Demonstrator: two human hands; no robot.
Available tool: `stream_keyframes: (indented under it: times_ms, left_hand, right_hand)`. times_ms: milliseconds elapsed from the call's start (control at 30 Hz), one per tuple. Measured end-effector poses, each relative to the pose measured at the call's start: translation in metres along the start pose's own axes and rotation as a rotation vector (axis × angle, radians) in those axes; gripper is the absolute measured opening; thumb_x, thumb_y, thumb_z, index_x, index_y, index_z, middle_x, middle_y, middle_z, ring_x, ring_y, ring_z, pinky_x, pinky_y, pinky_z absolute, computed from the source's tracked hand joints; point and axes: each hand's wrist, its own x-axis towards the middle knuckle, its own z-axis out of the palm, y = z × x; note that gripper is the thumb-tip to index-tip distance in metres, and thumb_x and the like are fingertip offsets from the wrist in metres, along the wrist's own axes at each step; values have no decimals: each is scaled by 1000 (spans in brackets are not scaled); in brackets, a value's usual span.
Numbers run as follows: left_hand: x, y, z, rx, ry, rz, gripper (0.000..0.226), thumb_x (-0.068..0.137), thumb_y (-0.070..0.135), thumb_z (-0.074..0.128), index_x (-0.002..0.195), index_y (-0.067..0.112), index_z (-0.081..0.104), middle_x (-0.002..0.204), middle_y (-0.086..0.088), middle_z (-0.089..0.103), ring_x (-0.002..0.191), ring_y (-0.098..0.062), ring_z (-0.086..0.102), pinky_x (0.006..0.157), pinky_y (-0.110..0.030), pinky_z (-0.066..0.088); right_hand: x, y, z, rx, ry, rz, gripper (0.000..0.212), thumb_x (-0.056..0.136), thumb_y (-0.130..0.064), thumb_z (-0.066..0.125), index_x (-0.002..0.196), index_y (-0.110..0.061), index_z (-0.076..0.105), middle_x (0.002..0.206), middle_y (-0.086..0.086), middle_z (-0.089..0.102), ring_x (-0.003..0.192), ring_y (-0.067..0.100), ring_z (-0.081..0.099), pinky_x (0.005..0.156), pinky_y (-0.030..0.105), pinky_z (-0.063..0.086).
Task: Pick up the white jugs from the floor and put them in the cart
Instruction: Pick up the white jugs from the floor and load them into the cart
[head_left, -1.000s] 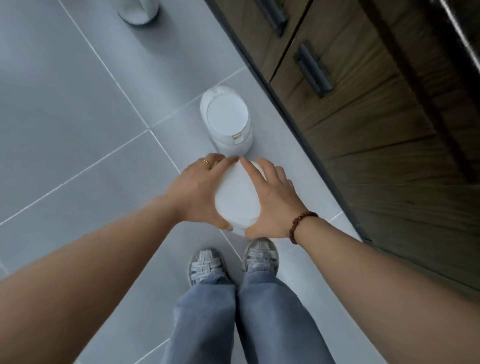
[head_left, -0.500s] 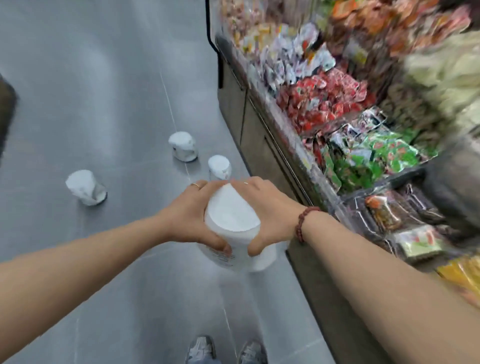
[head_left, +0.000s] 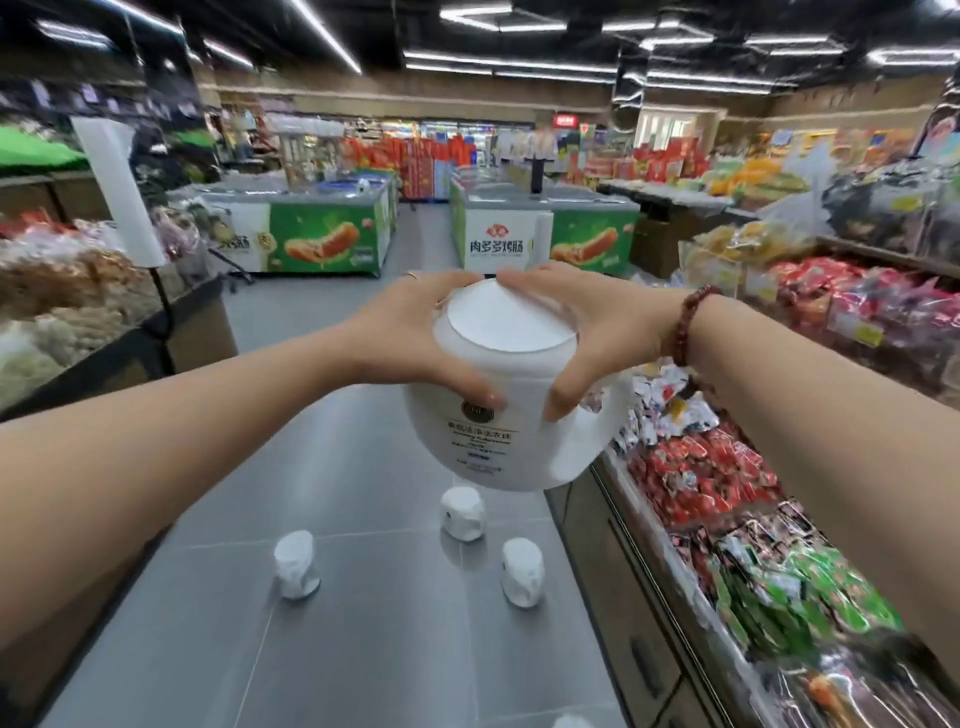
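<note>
- Both hands, left hand (head_left: 410, 332) and right hand (head_left: 587, 327), clasp a white jug (head_left: 498, 415) at its capped top, arms outstretched.
- Three white jugs (head_left: 462, 512) stand on the grey floor (head_left: 363, 649) below.

The white freezer box (head_left: 498, 241) far down the aisle has big red words on its front: 肉多多烤肠. The white jug (head_left: 498, 415) held up in both hands has a small label with lines of print, too blurry to read.
</note>
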Motion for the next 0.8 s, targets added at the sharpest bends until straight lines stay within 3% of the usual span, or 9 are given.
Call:
stream_keyframes:
  times_ms: [100,233,300,367,467,600,700,800]
  left_hand:
    - [-9,24,-38,34,61,-39,101,31,64,80,125,41,51,118,23,57,110,1,52,85,-16,44]
    - [-36,51,-68,81,152,-149,99,38,61,85,128,43,49,117,24,59,109,0,55,91,-27,50]
    - [-56,63,-76,105,212,-209,99,40,59,87,130,44,48,118,25,59,109,2,55,90,-27,49]
    - [-82,76,-79,142,277,-276,97,39,59,87,127,45,49,116,27,58,107,7,53,85,-21,47]
    - [-126,94,-82,145,329,-386,83,46,48,92,119,46,52,112,27,58,101,9,54,82,-19,49]
    - [-200,114,-91,157,412,-561,68,53,41,91,104,55,49,109,30,58,98,12,55,74,-12,49]
    - [-262,134,-97,223,493,-697,80,52,46,91,120,47,49,116,25,56,105,5,54,82,-20,50]
    - [-328,158,-99,297,558,-812,86,48,53,89,124,40,51,117,22,58,107,0,56,89,-30,52]
  right_hand:
    - [8,-20,-35,7,-9,-94,121,53,-37,91,150,-29,18,138,-16,33,125,2,32,108,24,29]
    - [12,-48,-61,37,-11,-271,99,60,-19,88,143,-23,34,113,-28,44,100,-4,47,82,-2,37]
    - [14,-61,-63,40,-24,-363,93,60,-17,87,139,-23,39,114,-23,48,99,-3,50,86,1,39]
    - [17,-75,-60,39,-51,-465,94,60,-20,87,140,-24,38,126,-14,49,110,4,49,94,14,43]
    - [19,-104,-49,51,-98,-611,97,59,-24,88,141,-27,36,127,-14,49,114,7,48,96,22,44]
    - [20,-160,-23,44,-170,-780,111,50,-34,91,144,-27,32,126,-18,46,112,4,46,97,20,41]
    - [11,-214,-1,60,-220,-909,118,49,-39,91,147,-26,27,129,-15,42,114,4,43,100,23,39]
    - [-10,-270,22,90,-260,-1072,107,58,-25,89,145,-25,28,123,-13,40,104,-3,39,87,2,36]
